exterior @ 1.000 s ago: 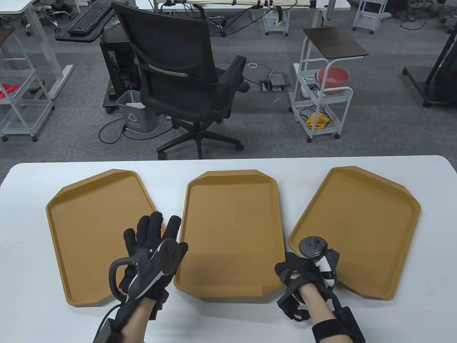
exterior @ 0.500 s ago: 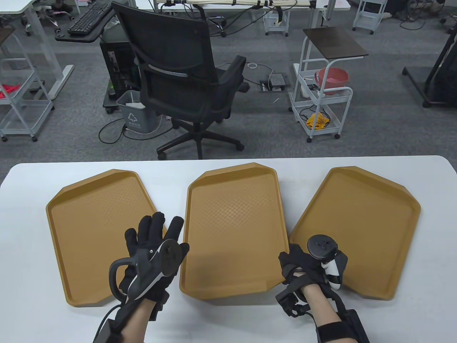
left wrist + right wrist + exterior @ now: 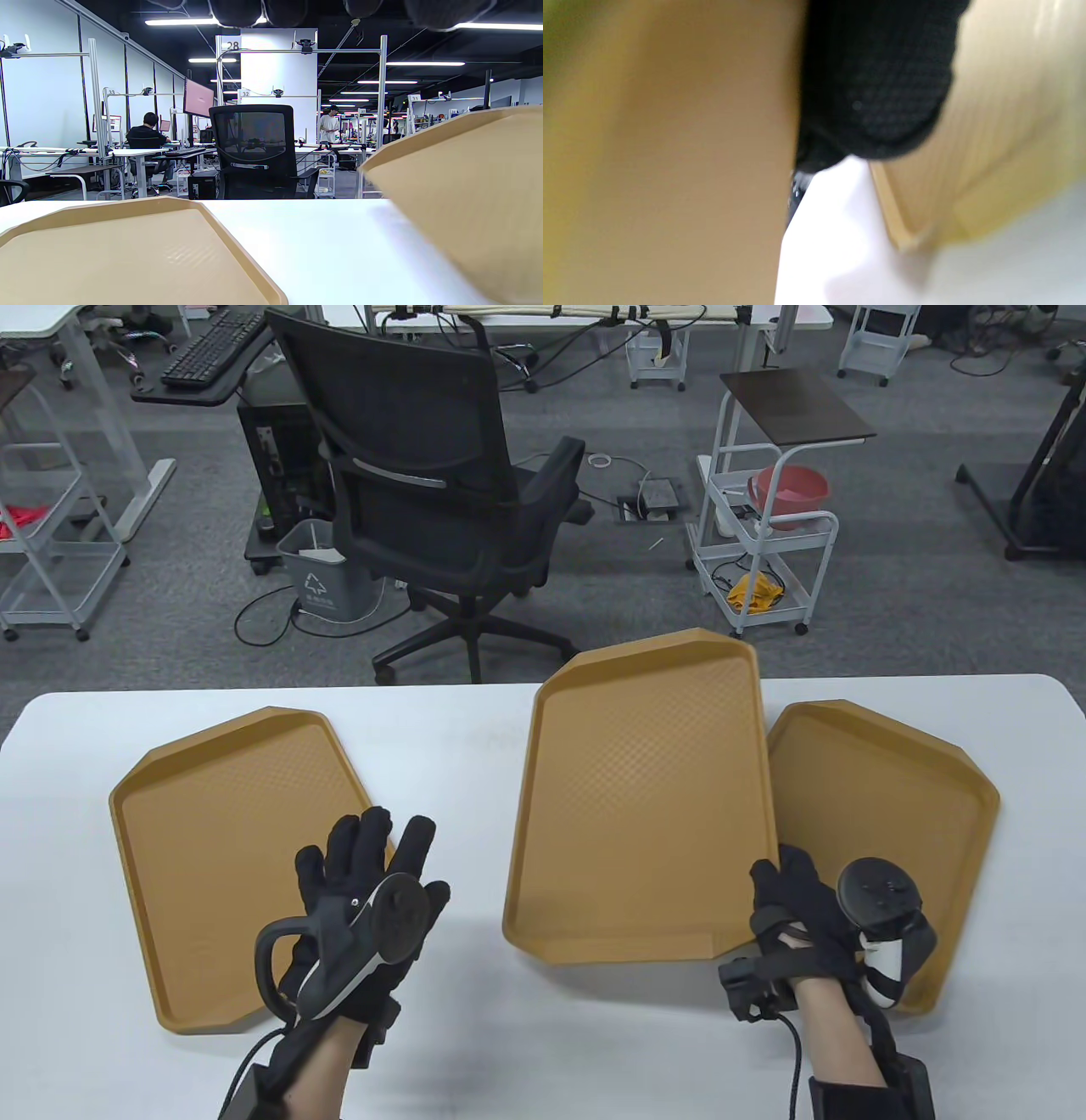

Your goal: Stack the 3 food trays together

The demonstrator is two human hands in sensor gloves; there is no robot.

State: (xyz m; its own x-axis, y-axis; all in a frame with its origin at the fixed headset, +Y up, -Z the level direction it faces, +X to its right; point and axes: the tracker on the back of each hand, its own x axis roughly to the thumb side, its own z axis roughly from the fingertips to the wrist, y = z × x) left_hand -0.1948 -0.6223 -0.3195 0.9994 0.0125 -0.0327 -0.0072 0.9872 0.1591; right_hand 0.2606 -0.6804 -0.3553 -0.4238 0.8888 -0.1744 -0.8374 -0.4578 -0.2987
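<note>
Your left hand [image 3: 361,891] hovers over the near right corner of the left tray [image 3: 212,848], fingers spread, holding nothing; that tray lies flat on the white table [image 3: 458,1052]. Your right hand [image 3: 797,916] grips the lifted middle tray [image 3: 645,797] at its near right corner. Keep it level, carry it rightward over the right tray [image 3: 891,806], match the clipped corners, then lower it so the rims nest.

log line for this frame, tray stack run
right hand grips middle tray, lifted, overlapping right tray | left hand over left tray | none stacked
</note>
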